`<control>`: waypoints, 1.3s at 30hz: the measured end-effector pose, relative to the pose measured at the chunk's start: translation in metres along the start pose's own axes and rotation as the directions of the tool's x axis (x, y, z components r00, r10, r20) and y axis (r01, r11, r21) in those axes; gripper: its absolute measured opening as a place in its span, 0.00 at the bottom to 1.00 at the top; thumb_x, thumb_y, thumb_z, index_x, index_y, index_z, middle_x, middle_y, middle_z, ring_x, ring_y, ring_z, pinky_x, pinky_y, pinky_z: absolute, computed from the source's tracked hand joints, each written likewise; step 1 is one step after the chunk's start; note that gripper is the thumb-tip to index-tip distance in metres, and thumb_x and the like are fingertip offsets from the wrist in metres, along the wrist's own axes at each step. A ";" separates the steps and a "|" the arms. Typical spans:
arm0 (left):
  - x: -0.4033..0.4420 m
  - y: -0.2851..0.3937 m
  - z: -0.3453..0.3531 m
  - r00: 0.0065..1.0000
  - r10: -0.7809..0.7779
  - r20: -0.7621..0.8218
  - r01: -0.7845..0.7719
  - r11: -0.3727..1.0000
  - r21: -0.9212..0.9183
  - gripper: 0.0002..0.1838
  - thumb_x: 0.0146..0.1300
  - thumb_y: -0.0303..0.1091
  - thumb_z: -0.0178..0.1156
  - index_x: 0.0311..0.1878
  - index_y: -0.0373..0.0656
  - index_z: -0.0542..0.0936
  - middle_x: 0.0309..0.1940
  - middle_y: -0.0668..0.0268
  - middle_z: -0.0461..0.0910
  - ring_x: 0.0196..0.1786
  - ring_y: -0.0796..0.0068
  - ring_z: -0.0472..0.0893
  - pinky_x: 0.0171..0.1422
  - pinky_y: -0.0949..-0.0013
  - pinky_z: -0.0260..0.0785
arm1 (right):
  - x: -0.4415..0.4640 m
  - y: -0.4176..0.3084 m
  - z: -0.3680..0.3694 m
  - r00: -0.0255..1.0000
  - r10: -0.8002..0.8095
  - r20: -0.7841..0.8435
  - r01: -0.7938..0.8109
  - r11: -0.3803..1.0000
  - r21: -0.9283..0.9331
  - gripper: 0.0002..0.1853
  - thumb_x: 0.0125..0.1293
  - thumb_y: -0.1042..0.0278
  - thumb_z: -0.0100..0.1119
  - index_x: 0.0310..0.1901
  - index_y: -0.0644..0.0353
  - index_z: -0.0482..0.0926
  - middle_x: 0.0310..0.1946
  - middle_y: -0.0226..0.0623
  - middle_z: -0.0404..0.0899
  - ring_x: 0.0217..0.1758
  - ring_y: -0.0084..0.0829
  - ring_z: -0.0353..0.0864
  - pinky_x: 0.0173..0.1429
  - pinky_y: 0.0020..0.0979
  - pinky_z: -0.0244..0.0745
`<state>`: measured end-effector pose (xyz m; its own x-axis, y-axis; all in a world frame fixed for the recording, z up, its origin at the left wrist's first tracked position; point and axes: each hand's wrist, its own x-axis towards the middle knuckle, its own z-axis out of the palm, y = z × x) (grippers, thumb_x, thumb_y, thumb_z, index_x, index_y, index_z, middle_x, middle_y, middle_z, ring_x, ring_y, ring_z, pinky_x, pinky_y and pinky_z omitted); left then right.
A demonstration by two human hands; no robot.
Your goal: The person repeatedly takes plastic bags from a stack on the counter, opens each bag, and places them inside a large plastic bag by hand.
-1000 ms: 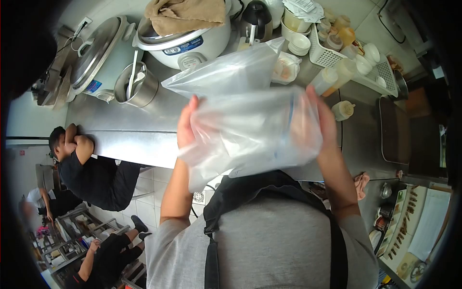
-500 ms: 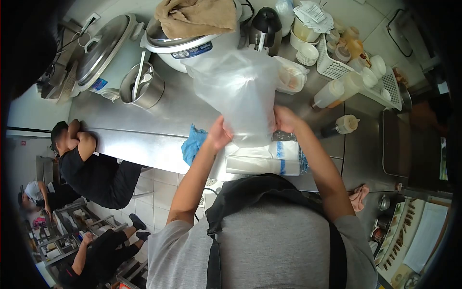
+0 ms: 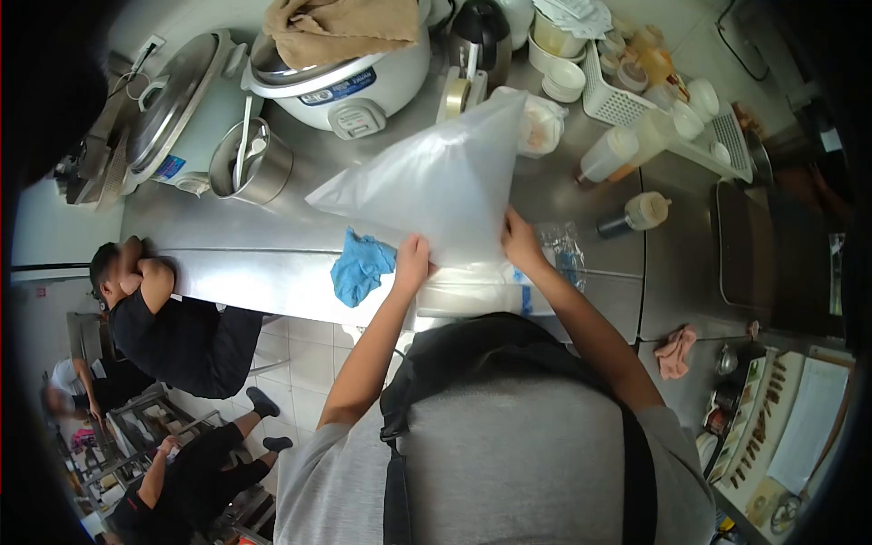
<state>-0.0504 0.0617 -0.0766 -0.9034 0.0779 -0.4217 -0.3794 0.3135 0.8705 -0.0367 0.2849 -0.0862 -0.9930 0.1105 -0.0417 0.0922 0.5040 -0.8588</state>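
Note:
Between my hands a clear plastic bag is puffed out, its far corners spread toward the back of the counter. Its near left side is pinched by my left hand, fingers closed. My right hand grips the near right side, fingers also closed. Just below the bag lies a stack of folded plastic bags with blue marks, close to my body. A crumpled blue cloth sits left of my left hand. Clear wrapping rests right of my right hand.
Along the back stand a rice cooker, a second large cooker, a metal pot and a tape dispenser. Squeeze bottles, a white basket and a dark sauce bottle are right. A person leans at the counter's left.
The bag has opened out into a wider, triangular shape, its left corner reaching further left. Both hands still hold it. The view has shifted slightly.

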 end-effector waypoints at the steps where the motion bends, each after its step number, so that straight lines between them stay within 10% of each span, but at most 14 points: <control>1: 0.008 -0.002 -0.004 0.999 0.046 -0.009 -0.041 0.950 0.309 0.14 0.70 0.37 0.45 0.44 0.37 0.75 0.32 0.68 0.77 0.34 0.77 0.78 0.33 0.74 0.72 | 0.002 0.003 0.003 1.000 -0.006 -0.002 0.006 1.000 -0.030 0.20 0.68 0.64 0.49 0.60 0.58 0.68 0.24 0.44 0.77 0.23 0.43 0.76 0.34 0.39 0.72; 4: 0.027 -0.010 -0.008 0.999 -0.043 0.023 0.040 0.990 0.135 0.16 0.70 0.38 0.45 0.42 0.33 0.75 0.31 0.64 0.75 0.31 0.75 0.77 0.32 0.71 0.71 | 0.007 -0.001 -0.002 0.999 -0.045 -0.018 0.043 0.995 -0.089 0.23 0.65 0.66 0.53 0.62 0.56 0.67 0.26 0.45 0.75 0.26 0.45 0.75 0.37 0.40 0.72; 8: -0.015 -0.014 -0.011 0.817 0.453 -0.357 -0.400 0.891 0.214 0.14 0.68 0.39 0.52 0.39 0.37 0.79 0.37 0.59 0.74 0.33 0.71 0.76 0.35 0.71 0.71 | -0.028 -0.034 -0.040 0.980 -0.162 -0.113 0.152 0.984 -0.092 0.23 0.61 0.68 0.59 0.59 0.54 0.71 0.36 0.42 0.74 0.38 0.42 0.74 0.46 0.38 0.71; 11: -0.069 -0.008 -0.018 0.898 0.413 -0.152 -0.308 0.836 0.454 0.11 0.63 0.36 0.58 0.47 0.46 0.81 0.44 0.55 0.73 0.47 0.58 0.74 0.50 0.61 0.66 | -0.071 -0.024 -0.058 0.933 -0.355 -0.057 0.329 0.906 -0.267 0.17 0.58 0.67 0.61 0.51 0.54 0.79 0.42 0.40 0.73 0.48 0.41 0.72 0.53 0.37 0.68; 14: -0.091 -0.007 -0.008 0.709 0.703 0.055 -0.550 0.502 0.667 0.13 0.55 0.33 0.64 0.45 0.48 0.83 0.45 0.57 0.74 0.50 0.55 0.72 0.52 0.60 0.65 | -0.093 -0.002 -0.056 0.909 -0.417 -0.002 0.387 0.846 -0.367 0.11 0.54 0.67 0.64 0.41 0.54 0.84 0.44 0.38 0.74 0.53 0.42 0.69 0.56 0.38 0.67; 21: -0.083 -0.007 -0.012 0.630 0.762 0.150 -0.624 0.381 0.682 0.05 0.47 0.33 0.69 0.27 0.47 0.82 0.44 0.63 0.76 0.52 0.59 0.72 0.52 0.60 0.64 | -0.090 -0.014 -0.070 0.885 -0.461 0.069 0.454 0.818 -0.354 0.09 0.43 0.70 0.68 0.29 0.56 0.81 0.42 0.35 0.78 0.53 0.41 0.71 0.56 0.38 0.67; 24: -0.086 0.001 -0.013 0.630 0.770 0.104 -0.655 0.454 0.604 0.08 0.45 0.31 0.70 0.27 0.44 0.80 0.34 0.65 0.78 0.41 0.66 0.77 0.46 0.66 0.67 | -0.088 -0.019 -0.076 0.926 -0.337 0.171 0.360 0.924 -0.130 0.08 0.43 0.73 0.68 0.27 0.57 0.80 0.33 0.33 0.79 0.45 0.37 0.77 0.50 0.34 0.71; 28: -0.100 0.033 -0.018 0.890 0.455 -0.023 -0.431 0.857 0.283 0.17 0.47 0.29 0.72 0.40 0.39 0.79 0.22 0.69 0.76 0.26 0.79 0.74 0.34 0.76 0.65 | -0.097 -0.061 -0.088 1.000 0.019 0.017 -0.020 0.998 0.056 0.08 0.45 0.76 0.69 0.27 0.60 0.79 0.26 0.32 0.79 0.33 0.28 0.80 0.40 0.27 0.72; 31: -0.106 0.058 -0.031 0.938 0.286 0.196 -0.301 0.953 0.047 0.15 0.49 0.29 0.72 0.41 0.39 0.82 0.22 0.73 0.75 0.27 0.81 0.73 0.36 0.75 0.65 | -0.094 -0.074 -0.110 0.996 0.058 0.062 -0.066 0.989 0.131 0.08 0.45 0.76 0.70 0.27 0.62 0.79 0.27 0.32 0.80 0.32 0.24 0.79 0.39 0.25 0.71; 33: -0.099 0.053 -0.032 0.846 0.500 0.185 -0.489 0.866 -0.106 0.10 0.51 0.26 0.70 0.38 0.38 0.84 0.26 0.73 0.75 0.30 0.82 0.73 0.39 0.76 0.65 | -0.092 -0.082 -0.126 0.978 0.144 0.149 -0.164 0.977 0.135 0.08 0.44 0.77 0.70 0.27 0.63 0.80 0.26 0.31 0.81 0.33 0.23 0.79 0.40 0.24 0.71; 36: -0.105 0.074 -0.038 0.786 0.608 0.112 -0.592 0.792 -0.151 0.06 0.52 0.23 0.68 0.34 0.38 0.84 0.34 0.69 0.77 0.37 0.81 0.74 0.43 0.78 0.65 | -0.093 -0.110 -0.147 0.902 -0.401 0.161 0.375 0.911 0.171 0.05 0.47 0.79 0.68 0.28 0.65 0.81 0.25 0.32 0.81 0.30 0.22 0.79 0.37 0.23 0.71; 39: -0.105 0.084 -0.035 0.860 0.493 0.128 -0.380 0.788 -0.484 0.02 0.54 0.23 0.66 0.32 0.38 0.84 0.33 0.69 0.77 0.38 0.82 0.73 0.45 0.79 0.64 | -0.093 -0.122 -0.148 0.849 -0.520 0.094 0.469 0.823 0.320 0.03 0.51 0.81 0.64 0.29 0.66 0.82 0.24 0.32 0.81 0.29 0.20 0.78 0.37 0.23 0.72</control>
<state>0.0058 0.0467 0.0493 -0.9389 0.3424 0.0341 -0.0526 -0.2407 0.9692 0.0550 0.3402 0.0977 -0.8980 -0.2484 0.3631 -0.4132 0.1928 -0.8900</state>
